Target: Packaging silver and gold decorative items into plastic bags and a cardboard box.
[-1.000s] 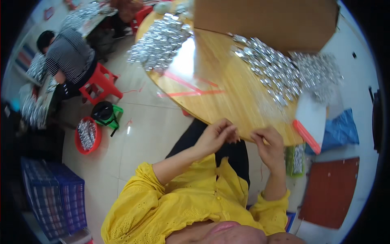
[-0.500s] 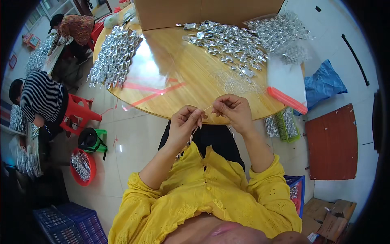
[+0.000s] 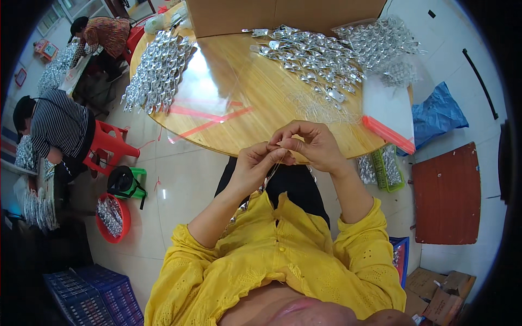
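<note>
Over the near edge of the round wooden table point(image 3: 255, 122), my left hand point(image 3: 258, 165) and my right hand point(image 3: 312, 145) meet, fingertips pinched together. A thin, pale string point(image 3: 272, 174) runs down from the fingers of my left hand. Its end between my fingertips is too small to make out. Below my left wrist hangs a strand of shiny silver pieces point(image 3: 235, 216), partly hidden by my forearm and lap. A loose tangle of thin clear strings point(image 3: 312, 107) lies on the table just beyond my right hand.
Silver strands lie in a left pile point(image 3: 160, 73) and a back pile point(image 3: 310, 54). Clear plastic sheets, a red strip bundle point(image 3: 389, 135) and a cardboard box point(image 3: 283, 16) share the tabletop. Two people work at the left, near a red stool point(image 3: 111, 144) and a red basin point(image 3: 113, 217).
My hands have come together; the short stretch of string visible between them before is now hidden among my fingers. My right hand has moved left and slightly up. The whole view has shifted slightly.
</note>
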Available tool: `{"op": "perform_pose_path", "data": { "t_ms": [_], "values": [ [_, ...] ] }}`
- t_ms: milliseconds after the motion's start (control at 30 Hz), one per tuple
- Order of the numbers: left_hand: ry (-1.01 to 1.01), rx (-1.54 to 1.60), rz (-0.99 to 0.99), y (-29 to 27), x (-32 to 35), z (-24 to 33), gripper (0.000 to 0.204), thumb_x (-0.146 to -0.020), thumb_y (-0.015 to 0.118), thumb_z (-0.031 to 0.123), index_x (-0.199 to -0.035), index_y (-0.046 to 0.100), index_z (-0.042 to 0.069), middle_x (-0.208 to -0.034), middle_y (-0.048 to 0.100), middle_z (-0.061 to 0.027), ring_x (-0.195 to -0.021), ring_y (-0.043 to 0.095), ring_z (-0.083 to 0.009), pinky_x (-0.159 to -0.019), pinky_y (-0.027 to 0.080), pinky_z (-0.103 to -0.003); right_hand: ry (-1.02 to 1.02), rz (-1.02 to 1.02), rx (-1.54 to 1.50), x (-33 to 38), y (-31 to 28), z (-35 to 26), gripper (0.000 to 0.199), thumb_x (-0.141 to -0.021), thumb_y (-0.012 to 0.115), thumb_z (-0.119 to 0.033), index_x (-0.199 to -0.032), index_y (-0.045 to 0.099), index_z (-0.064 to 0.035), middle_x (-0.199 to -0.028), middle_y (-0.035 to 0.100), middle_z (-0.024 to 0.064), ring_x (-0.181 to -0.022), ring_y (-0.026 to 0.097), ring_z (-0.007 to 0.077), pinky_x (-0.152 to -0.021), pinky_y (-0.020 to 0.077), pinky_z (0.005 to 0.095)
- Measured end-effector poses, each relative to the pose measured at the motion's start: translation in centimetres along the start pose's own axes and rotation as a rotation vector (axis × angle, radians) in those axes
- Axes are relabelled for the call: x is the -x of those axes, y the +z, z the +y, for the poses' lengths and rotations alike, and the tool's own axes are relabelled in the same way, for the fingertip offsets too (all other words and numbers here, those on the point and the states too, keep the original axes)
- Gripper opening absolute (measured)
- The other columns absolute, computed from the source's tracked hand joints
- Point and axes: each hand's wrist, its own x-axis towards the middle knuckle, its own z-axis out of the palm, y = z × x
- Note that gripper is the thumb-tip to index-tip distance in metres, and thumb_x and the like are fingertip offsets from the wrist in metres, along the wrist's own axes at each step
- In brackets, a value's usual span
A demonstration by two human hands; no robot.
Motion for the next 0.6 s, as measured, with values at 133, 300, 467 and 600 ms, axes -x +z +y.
{"op": "perform_pose_path", "data": {
  "t_ms": [133,300,467,600],
  "values": [
    [-0.015,0.010,0.015,0.0,-0.1,0.0,0.015,-0.083,0.045,0.007,-0.084,0.054,-0.004,-0.075,0.058,-0.0106,-0.073,0.057,-0.0172,-0.070,0.046,-0.028,0.015,0.062,-0.072,0.1,0.1,0.7,0.013,-0.074,0.060,-0.011,-0.078,0.056,0.0010,-0.077,0.058,0.0073,-0.074,0.054,0.0117,-0.069,0.0426,0.0230],
    [0.017,0.015,0.004,-0.4,-0.4,-0.4,0.013,-0.083,0.046,0.007,-0.085,0.053,-0.004,-0.073,0.057,-0.0094,-0.070,0.056,-0.0159,-0.068,0.045,-0.026,-0.116,0.221,-0.077,-0.1,0.6,1.2,0.021,-0.071,0.062,-0.003,-0.085,0.047,0.0001,-0.075,0.058,0.0077,-0.070,0.055,0.0108,-0.068,0.0428,0.0208],
    [-0.026,0.104,0.022,-1.2,-0.1,-1.7,0.011,-0.082,0.047,0.007,-0.086,0.051,-0.002,-0.076,0.056,-0.0081,-0.069,0.055,-0.0148,-0.067,0.045,-0.026,-0.298,0.445,0.091,-0.6,0.1,0.9,0.038,-0.070,0.062,0.001,-0.096,0.035,-0.0027,-0.072,0.059,0.0081,-0.071,0.056,0.0115,-0.069,0.0425,0.0217],
    [-0.049,0.190,-0.029,-2.1,0.6,-1.7,0.008,-0.081,0.048,0.007,-0.084,0.051,-0.001,-0.077,0.055,-0.0074,-0.068,0.055,-0.0153,-0.066,0.045,-0.026,-0.464,0.605,0.561,-0.3,-1.3,1.9,0.039,-0.070,0.061,0.002,-0.097,0.033,-0.0026,-0.073,0.059,0.0078,-0.072,0.055,0.0122,-0.069,0.0416,0.0227]
  ]
}}
